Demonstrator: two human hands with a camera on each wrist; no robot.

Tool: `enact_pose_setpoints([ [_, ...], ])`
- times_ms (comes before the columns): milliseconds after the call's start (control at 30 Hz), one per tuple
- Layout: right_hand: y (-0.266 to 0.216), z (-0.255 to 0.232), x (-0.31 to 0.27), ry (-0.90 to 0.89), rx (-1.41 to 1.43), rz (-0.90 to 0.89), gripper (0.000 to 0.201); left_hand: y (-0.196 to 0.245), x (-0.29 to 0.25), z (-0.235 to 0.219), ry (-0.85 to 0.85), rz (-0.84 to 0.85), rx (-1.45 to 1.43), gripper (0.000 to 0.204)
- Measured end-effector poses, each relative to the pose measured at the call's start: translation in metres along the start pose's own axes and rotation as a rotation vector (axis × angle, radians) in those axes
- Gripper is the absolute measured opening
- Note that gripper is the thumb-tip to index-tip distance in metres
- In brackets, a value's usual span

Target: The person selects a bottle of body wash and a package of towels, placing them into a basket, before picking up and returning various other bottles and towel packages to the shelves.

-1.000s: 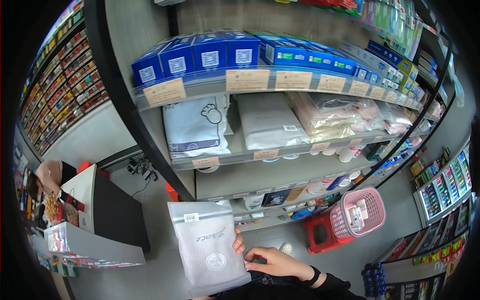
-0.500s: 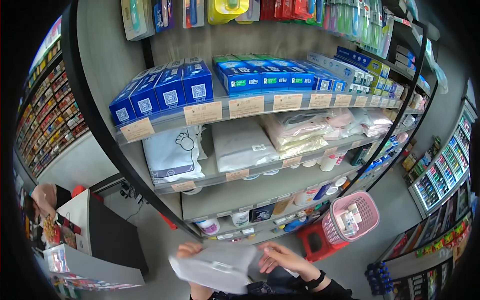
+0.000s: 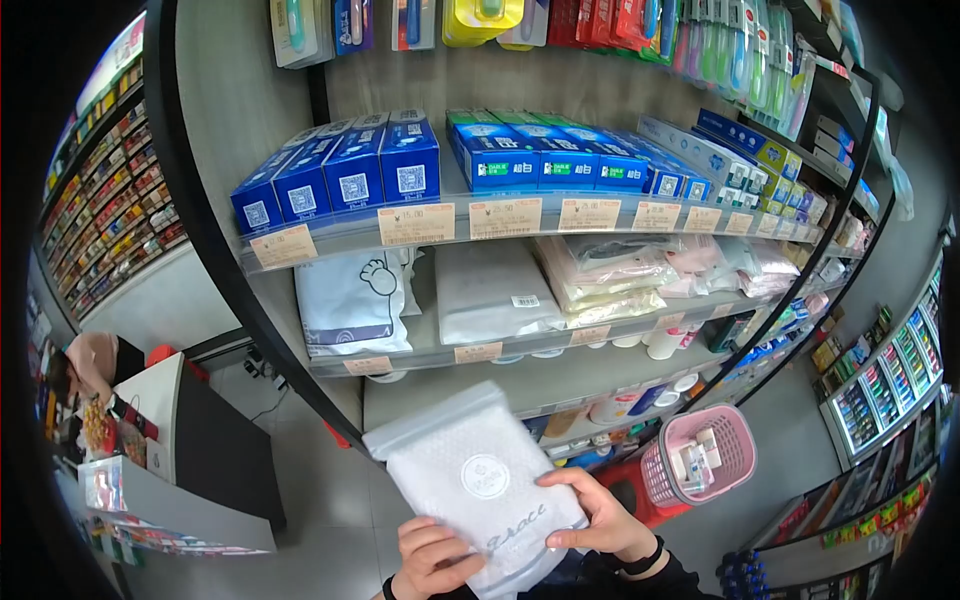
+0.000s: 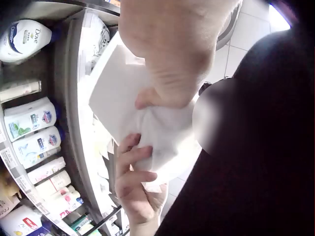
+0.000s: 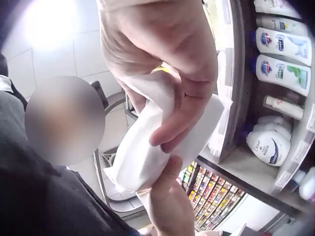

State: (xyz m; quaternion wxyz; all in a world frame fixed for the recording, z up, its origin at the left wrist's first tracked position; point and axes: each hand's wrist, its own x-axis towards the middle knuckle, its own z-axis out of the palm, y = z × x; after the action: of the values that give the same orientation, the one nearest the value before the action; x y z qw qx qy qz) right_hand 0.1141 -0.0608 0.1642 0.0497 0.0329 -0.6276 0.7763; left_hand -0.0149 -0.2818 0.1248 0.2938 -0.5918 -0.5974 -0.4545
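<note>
A packaged towel (image 3: 470, 480) in a pale plastic pouch, with "Grace" script and a round emblem, is held before the shelf, tilted with its clear sealing strip at the upper left. My left hand (image 3: 432, 560) grips the lower left edge, fingers folded over the front. At the lower right edge, my right hand (image 3: 605, 520) pinches the pouch, its fingertips on the front face. In the left wrist view the white pouch (image 4: 167, 132) is creased between both hands. The right wrist view shows my right hand (image 5: 172, 54) curled round the pouch (image 5: 147, 147).
Blue toothpaste boxes (image 3: 335, 175) line the shelf ahead, above a similar grey-white pack (image 3: 490, 295) and other bagged textiles (image 3: 600, 275). A pink basket (image 3: 740, 450) with small boxes stands on a red stool (image 3: 625, 490) at the right. A person (image 3: 95, 365) bends behind the counter (image 3: 225, 460) at the left.
The packaged towel has gone from upright, through a flattened tilt, to turned end for end, its script now at the lower end. My right hand has come onto its edge.
</note>
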Motion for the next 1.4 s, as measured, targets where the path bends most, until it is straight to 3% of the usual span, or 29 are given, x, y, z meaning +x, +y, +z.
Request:
enact_pose_setpoints([
  [67, 0.000, -0.003, 0.003, 0.064, -0.130, -0.127, 0.060, 0.004, 0.000, 0.007, 0.120, -0.142, 0.137, 0.023],
  [167, -0.003, -0.010, 0.010, 0.074, -0.179, -0.165, 0.057, 0.005, -0.001, 0.012, 0.216, -0.250, 0.193, 0.027],
  [367, -0.024, -0.022, 0.049, 0.157, -0.323, -0.311, 0.059, -0.003, -0.006, 0.002, 0.246, -0.313, 0.204, 0.031],
  [433, -0.037, -0.025, 0.072, 0.290, -0.413, -0.414, 0.060, -0.007, -0.017, -0.006, 0.159, -0.354, 0.199, 0.027],
  [467, -0.043, -0.026, 0.085, 0.289, -0.417, -0.424, 0.060, 0.001, 0.009, -0.014, 0.212, -0.326, 0.141, 0.015],
  [533, -0.048, -0.028, 0.110, 0.455, -0.384, -0.445, 0.058, 0.002, 0.001, -0.018, 0.196, -0.368, 0.128, 0.017],
  [567, -0.046, -0.032, 0.115, 0.455, -0.385, -0.455, 0.058, 0.002, -0.005, -0.020, 0.176, -0.419, 0.114, 0.018],
  [633, -0.043, -0.039, 0.125, 0.619, -0.575, -0.453, 0.054, 0.003, -0.013, -0.027, 0.163, -0.439, 0.123, 0.018],
  [767, -0.056, 0.000, 0.114, 0.594, -0.546, -0.558, 0.050, 0.008, -0.034, -0.040, 0.131, -0.542, 0.156, 0.019],
  [800, -0.056, -0.002, 0.111, 0.587, -0.872, -0.614, 0.053, 0.009, -0.040, -0.044, 0.133, -0.538, 0.156, 0.019],
  [833, -0.057, 0.004, 0.110, 0.588, -0.873, -0.617, 0.053, 0.010, -0.046, -0.047, 0.118, -0.567, 0.167, 0.018],
  [900, -0.058, 0.016, 0.108, 0.674, -1.323, -0.667, 0.052, 0.010, -0.056, -0.053, 0.106, -0.594, 0.177, 0.018],
  [933, -0.054, 0.011, 0.110, 0.675, -1.324, -0.669, 0.052, 0.011, -0.060, -0.056, 0.106, -0.616, 0.184, 0.017],
  [1000, -0.039, -0.007, 0.122, 0.610, -1.582, -0.767, 0.047, 0.013, -0.068, -0.061, 0.104, -0.635, 0.190, 0.015],
  [1100, -0.048, -0.011, 0.139, 0.737, -1.498, -0.883, 0.044, 0.013, -0.076, -0.066, 0.102, -0.670, 0.181, 0.013],
  [1233, -0.072, -0.012, 0.163, 0.789, -1.545, -0.924, 0.038, 0.014, -0.076, -0.071, 0.110, -0.686, 0.101, 0.012],
  [1400, -0.061, -0.032, 0.182, 0.775, -1.697, -0.762, 0.031, 0.017, -0.078, -0.075, 0.092, -0.701, 0.047, 0.011],
])
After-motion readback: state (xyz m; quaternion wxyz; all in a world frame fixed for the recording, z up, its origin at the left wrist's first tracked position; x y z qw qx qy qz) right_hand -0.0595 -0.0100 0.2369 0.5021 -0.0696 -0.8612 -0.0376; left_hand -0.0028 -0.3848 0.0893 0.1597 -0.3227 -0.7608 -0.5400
